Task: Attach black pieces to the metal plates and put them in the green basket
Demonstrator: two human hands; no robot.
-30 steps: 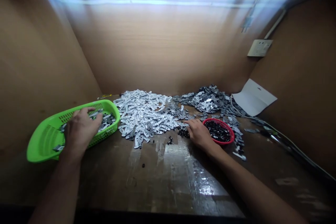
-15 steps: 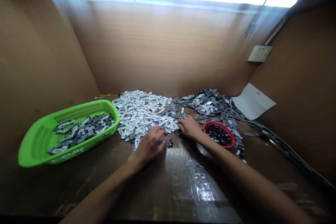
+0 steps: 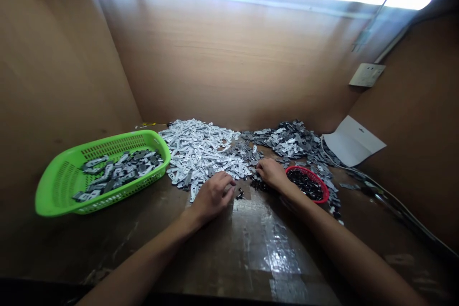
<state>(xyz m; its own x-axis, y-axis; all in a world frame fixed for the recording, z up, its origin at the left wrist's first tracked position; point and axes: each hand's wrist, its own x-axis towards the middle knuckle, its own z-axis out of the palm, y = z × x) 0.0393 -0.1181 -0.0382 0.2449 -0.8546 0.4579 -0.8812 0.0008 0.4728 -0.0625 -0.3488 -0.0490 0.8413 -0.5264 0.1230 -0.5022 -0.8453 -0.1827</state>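
Observation:
My left hand [image 3: 212, 196] rests on the near edge of a heap of pale silver metal strips [image 3: 201, 150], fingers curled down onto the pieces; whether it holds one is hidden. My right hand [image 3: 272, 173] lies palm down beside it, fingertips pinched among small black parts [image 3: 257, 184] spilled left of a round red basket [image 3: 321, 185]. That basket holds more black parts. A pile of darker grey metal pieces [image 3: 290, 138] lies behind the right hand.
A green plastic basket [image 3: 60, 186] with several grey pieces stands at the left. Brown board walls enclose the bench on three sides. A white sheet [image 3: 353, 141] leans at the right wall, with a cable [image 3: 394, 201] running along the bench. A light strip glows overhead.
My left hand left the green basket and came to the near edge of the silver heap. My right hand shifted slightly left from the red basket to the loose black parts.

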